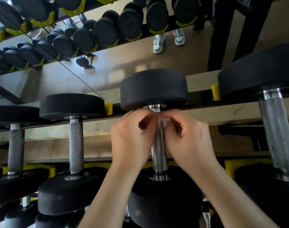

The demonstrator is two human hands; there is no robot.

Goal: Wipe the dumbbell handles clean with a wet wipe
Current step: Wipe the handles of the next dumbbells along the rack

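Black rubber on both heads, knurled steel between: middle dumbbell (154, 88) lying across the rack (198, 97), handle (159, 155) pointing away from the camera. Small, whitish, crumpled and blurred at the far end of that handle, just under the far head: wet wipe (164, 120). Pinched from both sides. Left hand (132, 137) to the left of the bar, fingers curled, fingertips closed on the wipe's left edge. Right hand (188, 139) to the right of the bar, likewise curled, thumb and fingertips nipping the right edge. Fingertips of the two hands nearly meeting above the steel. Wipe apparently against the bar, though too blurred to tell for certain. Most of the handle bare and shiny below the hands, down to the near head. Forearms coming up from the bottom edge, one on either side of that near head.

To the left, a neighbouring dumbbell (76, 142) with a duller handle; to the right, a larger dumbbell (276, 134) with a thick knurled bar. Yellow cradles (109, 108) on the rack rail beside the far heads. Behind, a mirror (124, 63) reflecting rows of black dumbbells and a pair of pale sneakers (158, 43).
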